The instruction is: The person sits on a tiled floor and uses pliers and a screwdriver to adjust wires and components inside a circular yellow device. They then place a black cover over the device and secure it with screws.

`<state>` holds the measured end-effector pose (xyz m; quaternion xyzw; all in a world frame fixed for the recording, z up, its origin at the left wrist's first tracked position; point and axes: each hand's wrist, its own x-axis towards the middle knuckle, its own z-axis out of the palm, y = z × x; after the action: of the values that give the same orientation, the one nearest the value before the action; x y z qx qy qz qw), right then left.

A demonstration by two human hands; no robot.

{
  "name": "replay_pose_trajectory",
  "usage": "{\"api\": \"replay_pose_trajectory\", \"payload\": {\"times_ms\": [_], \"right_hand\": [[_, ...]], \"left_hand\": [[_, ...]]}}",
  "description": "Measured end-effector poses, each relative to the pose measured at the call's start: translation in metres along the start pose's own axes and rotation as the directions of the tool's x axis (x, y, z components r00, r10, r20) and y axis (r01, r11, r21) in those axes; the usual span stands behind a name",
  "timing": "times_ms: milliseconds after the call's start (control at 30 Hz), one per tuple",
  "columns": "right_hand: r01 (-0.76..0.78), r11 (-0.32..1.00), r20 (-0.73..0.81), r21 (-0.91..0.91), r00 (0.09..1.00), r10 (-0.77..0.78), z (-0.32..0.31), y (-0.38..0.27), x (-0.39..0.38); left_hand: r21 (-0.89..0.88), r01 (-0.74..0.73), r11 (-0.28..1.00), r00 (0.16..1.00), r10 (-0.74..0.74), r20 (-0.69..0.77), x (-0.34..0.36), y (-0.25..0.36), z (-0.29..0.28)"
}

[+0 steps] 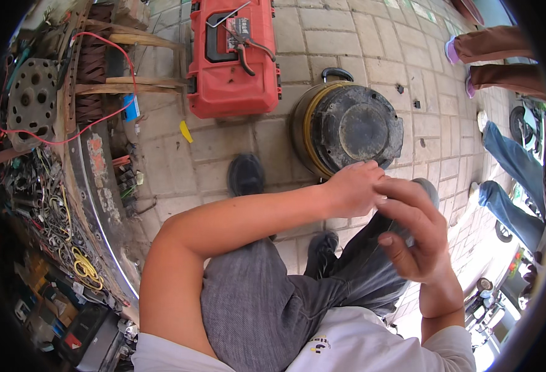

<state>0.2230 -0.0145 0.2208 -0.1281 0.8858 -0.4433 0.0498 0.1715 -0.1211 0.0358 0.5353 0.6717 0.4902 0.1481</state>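
My left arm reaches across my lap, and my left hand (358,189) is closed with its fingers curled. Whatever it may hold is hidden. Close beside it is my right hand (417,229), its fingers stretched out and the thumb apart. The right fingertips overlap the edge of the left hand; I cannot tell if they touch. Just beyond both hands stands a round black drum-like container (363,127) with a yellow band and a handle. Farther left, a red toolbox (232,99) carries pliers (244,49) and a bent metal rod (228,15) on its lid.
At the left, a worn bench edge (96,186) borders a heap of small metal parts (43,211). A perforated metal block (33,99) and a red wire (135,74) lie above it. A yellow scrap (186,131) rests on the paving. Other people's legs (502,43) stand at right.
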Motion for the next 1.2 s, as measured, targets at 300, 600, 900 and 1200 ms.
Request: {"api": "replay_pose_trajectory", "payload": {"times_ms": [300, 600, 900, 1200], "right_hand": [[-0.087, 0.883, -0.374, -0.462, 0.921, -0.105, 0.135, 0.007, 0.127], [-0.129, 0.846, 0.034, -0.517, 0.985, 0.171, -0.012, 0.002, -0.006], [-0.357, 0.775, 0.066, -0.521, 0.889, 0.454, -0.016, 0.027, -0.037], [-0.346, 0.777, 0.042, -0.526, 0.902, 0.43, -0.004, 0.039, -0.04]], "left_hand": [[0.068, 0.012, 0.998, 0.999, -0.015, 0.039, 0.004, 0.008, 0.012], [-0.042, 0.094, 0.995, 0.994, -0.096, -0.048, -0.007, 0.006, 0.0], [-0.04, 0.143, 0.989, 0.986, -0.145, -0.078, -0.015, 0.005, -0.021], [-0.072, 0.615, 0.785, 0.588, -0.517, -0.623, -0.102, -0.059, -0.162]]}}
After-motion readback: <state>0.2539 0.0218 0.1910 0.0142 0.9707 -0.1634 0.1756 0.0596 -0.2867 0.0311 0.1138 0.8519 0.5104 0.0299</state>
